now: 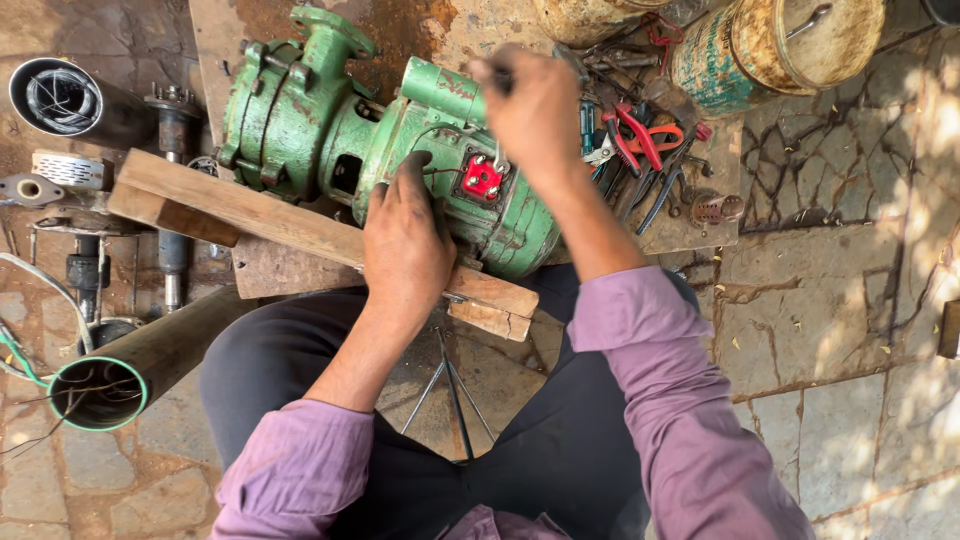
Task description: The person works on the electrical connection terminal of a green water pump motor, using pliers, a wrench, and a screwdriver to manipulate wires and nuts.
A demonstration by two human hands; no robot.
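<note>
Pump [400, 160], green cast metal, lies on a plank [290, 220] on the stone floor; it looks heavy, rigid and best gripped by its body. Left hand [405, 240] presses flat beside the red terminal block [482, 178]; right hand [535, 110] pinches a small dark tool.

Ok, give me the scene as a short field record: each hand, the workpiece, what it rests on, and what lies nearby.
workpiece: green motor pump, lying on its side
terminal block: red, exposed on the motor body
left hand: resting on the motor beside the terminal block
right hand: closed around a dark tool handle above the terminal block; tip hidden
support: wooden planks under the pump
nearby right: pliers with red handles, rusty tin can
nearby left: metal pipe
ground: stone paving
</note>
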